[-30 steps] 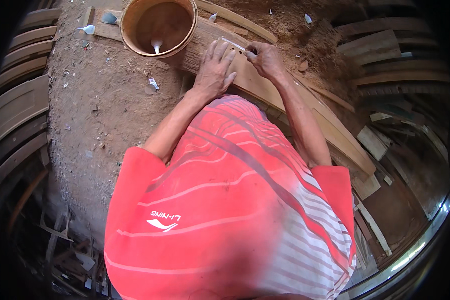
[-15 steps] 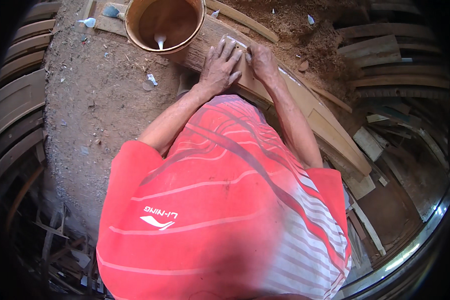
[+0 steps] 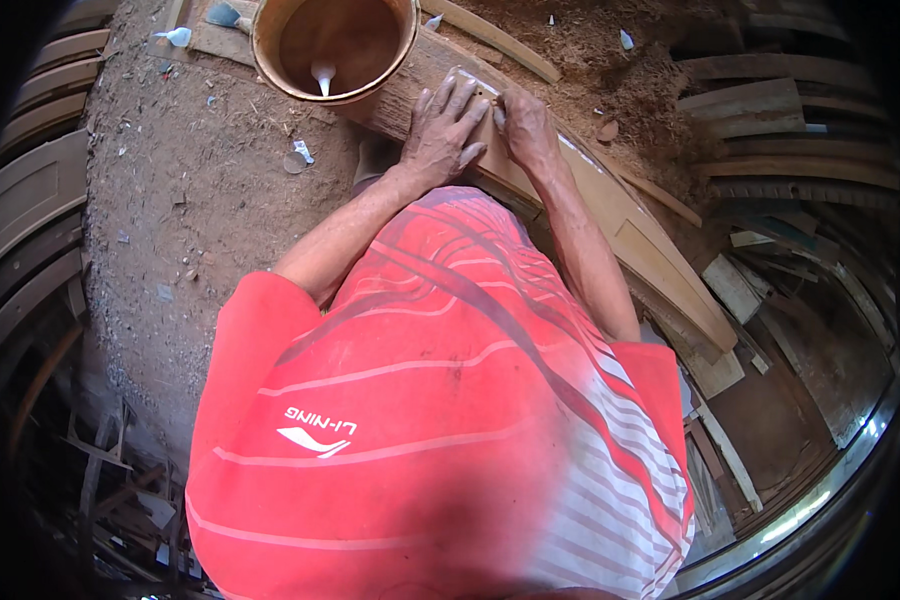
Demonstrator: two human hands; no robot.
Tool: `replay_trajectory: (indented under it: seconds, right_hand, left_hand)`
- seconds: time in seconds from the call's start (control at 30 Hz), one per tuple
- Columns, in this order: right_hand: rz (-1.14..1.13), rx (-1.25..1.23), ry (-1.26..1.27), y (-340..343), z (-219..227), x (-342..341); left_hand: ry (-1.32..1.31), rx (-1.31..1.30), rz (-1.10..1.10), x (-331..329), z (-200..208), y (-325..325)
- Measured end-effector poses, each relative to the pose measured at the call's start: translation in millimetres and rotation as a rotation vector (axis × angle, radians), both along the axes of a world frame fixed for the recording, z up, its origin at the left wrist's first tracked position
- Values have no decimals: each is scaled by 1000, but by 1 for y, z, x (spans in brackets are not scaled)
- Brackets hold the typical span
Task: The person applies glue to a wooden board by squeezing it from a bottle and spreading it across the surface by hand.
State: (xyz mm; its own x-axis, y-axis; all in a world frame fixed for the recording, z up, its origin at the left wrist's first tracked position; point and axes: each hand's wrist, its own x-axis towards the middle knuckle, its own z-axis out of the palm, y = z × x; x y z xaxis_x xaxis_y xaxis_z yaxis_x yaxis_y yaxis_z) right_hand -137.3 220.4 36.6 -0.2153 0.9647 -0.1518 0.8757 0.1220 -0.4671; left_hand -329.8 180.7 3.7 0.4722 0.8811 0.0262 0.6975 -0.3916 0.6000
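Observation:
A long brown wooden piece (image 3: 595, 192) runs diagonally from the top middle toward the lower right, with a white strip along its far edge. My left hand (image 3: 444, 128) lies flat near its upper end, fingers spread over the surface. Close beside it, my right hand (image 3: 528, 125) is closed, fingers curled down against the wood at the far edge. Whatever those fingers may pinch is hidden beneath them. Small dark spots show on the wood between both hands.
Left of my hands stands a round bucket (image 3: 336, 98) with a white nozzle-shaped thing (image 3: 323, 77) inside. A white bottle (image 3: 177, 37) and a brush (image 3: 225, 16) lie at the upper left. Curved wooden pieces (image 3: 790, 172) are stacked at right, others (image 3: 35, 190) at left.
The whole view has shifted slightly. My left hand stays spread on the wood, and my right hand keeps its curled shape in nearly the same spot.

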Motion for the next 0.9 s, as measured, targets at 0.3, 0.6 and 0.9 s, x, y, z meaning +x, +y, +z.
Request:
replay_trajectory:
  seconds: [0.3, 0.6, 0.9]
  right_hand:
    - [-40, -9, 41, -1, 0, -1]
    - [7, 8, 0, -1, 0, -3]
    - [-2, -17, 56, 2, 4, -7]
  left_hand:
    - [22, -16, -8, 0, 1, 0]
    - [6, -13, 4, 1, 1, 0]
    - [-115, 24, 234, -5, -5, -9]
